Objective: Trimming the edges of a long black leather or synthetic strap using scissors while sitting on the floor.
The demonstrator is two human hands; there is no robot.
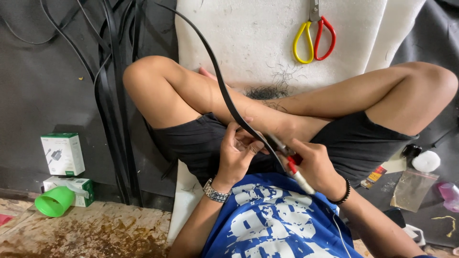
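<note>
I sit cross-legged on a white foam mat [248,38]. A long black strap [224,91] runs from the upper left down into my lap. My left hand [238,154], with a metal watch at the wrist, pinches the strap's near end. My right hand [315,167], with a dark bead bracelet, grips a small tool with a red and white handle [297,175]; its metal tip touches the strap end between both hands.
Red and yellow scissors [315,36] lie on the mat at the top. More black straps [114,95] hang at the left. Two white-green boxes [63,153] and a green cup [53,201] sit at the lower left. Small bags and a white ball [425,161] lie at the right.
</note>
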